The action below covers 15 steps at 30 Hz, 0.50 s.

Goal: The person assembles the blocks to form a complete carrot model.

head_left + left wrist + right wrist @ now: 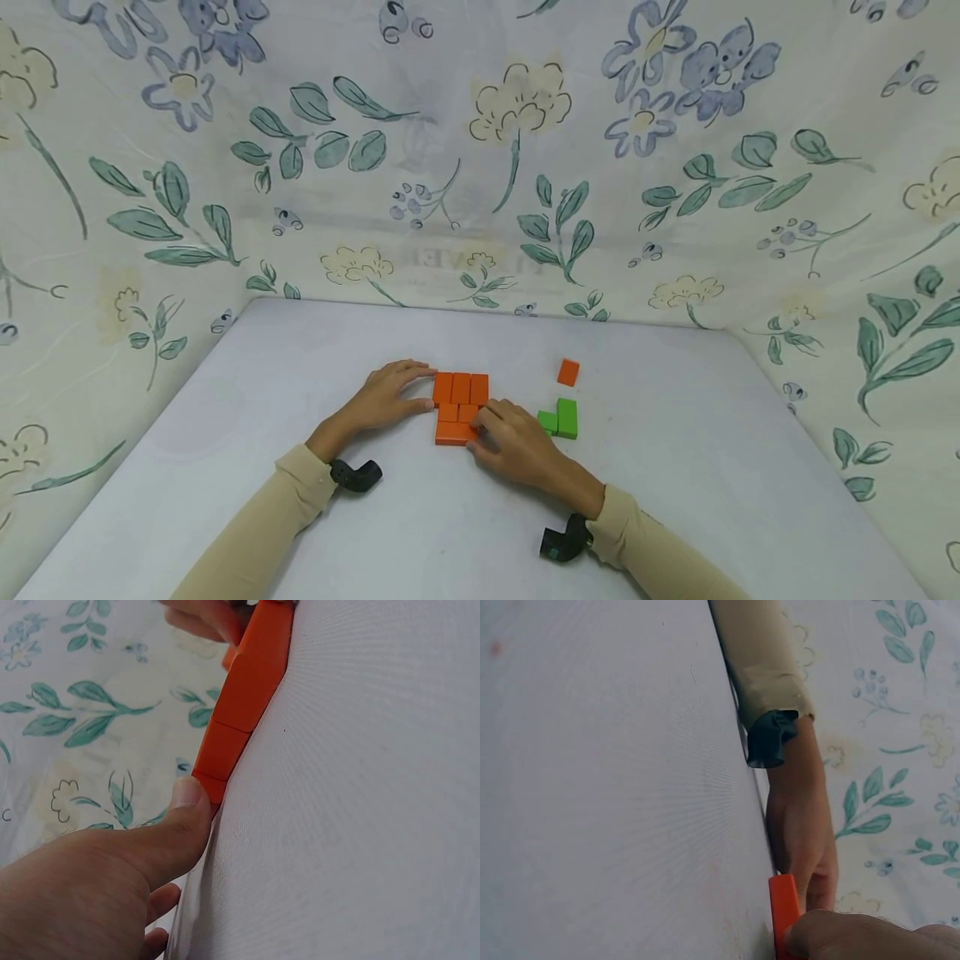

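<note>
Several orange wooden blocks [461, 389] lie flush together on the white table, three upright-facing ones at the back and smaller ones before them. A long orange block [453, 434] forms the front row. My left hand [386, 398] rests at the group's left side, fingers extended to its back corner; in the left wrist view its thumb [187, 799] touches the orange side. With curled fingers my right hand [517, 442] grips at the group's front right corner, covering part of it. The right wrist view has its thumb against an orange block [783, 904].
Right of the group stand a small green block [548, 422] and a taller green block [567, 418], side by side. A single orange block [568, 372] lies behind them. Floral cloth [517, 167] hangs around the table [675, 467].
</note>
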Tool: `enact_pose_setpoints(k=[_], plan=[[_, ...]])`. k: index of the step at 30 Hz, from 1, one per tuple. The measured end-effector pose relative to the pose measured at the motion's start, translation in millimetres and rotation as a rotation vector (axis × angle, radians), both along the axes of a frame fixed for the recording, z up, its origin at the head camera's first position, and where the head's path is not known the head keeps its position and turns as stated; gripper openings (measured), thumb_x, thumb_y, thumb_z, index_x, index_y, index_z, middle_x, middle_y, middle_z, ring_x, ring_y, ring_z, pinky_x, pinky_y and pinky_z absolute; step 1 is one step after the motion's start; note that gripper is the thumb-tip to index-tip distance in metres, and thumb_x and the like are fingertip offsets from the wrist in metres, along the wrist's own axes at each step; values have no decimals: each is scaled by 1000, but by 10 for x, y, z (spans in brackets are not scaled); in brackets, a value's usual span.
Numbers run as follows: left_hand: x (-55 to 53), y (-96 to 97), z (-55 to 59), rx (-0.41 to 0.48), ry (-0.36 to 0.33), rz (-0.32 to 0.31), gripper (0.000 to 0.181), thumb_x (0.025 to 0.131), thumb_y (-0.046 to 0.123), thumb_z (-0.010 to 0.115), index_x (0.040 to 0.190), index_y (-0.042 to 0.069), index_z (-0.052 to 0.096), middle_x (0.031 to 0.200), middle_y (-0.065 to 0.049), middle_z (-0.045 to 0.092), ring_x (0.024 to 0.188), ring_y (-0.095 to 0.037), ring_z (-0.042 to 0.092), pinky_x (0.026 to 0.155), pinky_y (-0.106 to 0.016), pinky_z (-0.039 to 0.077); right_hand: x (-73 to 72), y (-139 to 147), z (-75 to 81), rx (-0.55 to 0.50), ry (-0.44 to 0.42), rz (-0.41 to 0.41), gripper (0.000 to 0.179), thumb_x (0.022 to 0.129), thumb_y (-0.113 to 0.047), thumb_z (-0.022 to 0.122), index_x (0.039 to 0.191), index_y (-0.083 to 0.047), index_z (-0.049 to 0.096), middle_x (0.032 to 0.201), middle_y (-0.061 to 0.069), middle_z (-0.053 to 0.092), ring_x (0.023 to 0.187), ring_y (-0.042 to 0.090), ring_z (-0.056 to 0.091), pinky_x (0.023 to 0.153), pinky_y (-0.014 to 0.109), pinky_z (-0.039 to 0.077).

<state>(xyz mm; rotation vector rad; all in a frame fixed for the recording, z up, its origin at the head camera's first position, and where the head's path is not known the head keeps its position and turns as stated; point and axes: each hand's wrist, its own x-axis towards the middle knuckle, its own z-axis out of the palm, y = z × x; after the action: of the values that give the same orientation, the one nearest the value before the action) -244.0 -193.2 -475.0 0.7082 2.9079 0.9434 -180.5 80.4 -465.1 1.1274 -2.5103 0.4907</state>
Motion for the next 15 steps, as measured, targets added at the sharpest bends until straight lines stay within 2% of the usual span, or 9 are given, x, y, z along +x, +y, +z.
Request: enact_pose_setpoints(k=[15], plan=[[2,-5,4,-2,17,-10,57,90,44,72,141,22,57,151,-10,49,142,-36,40,110,-61,30,-14,4,-18,-9,22,10,24,88,-26,77,104,-13,66,96,-3,63,84,11,56,76,24,51]])
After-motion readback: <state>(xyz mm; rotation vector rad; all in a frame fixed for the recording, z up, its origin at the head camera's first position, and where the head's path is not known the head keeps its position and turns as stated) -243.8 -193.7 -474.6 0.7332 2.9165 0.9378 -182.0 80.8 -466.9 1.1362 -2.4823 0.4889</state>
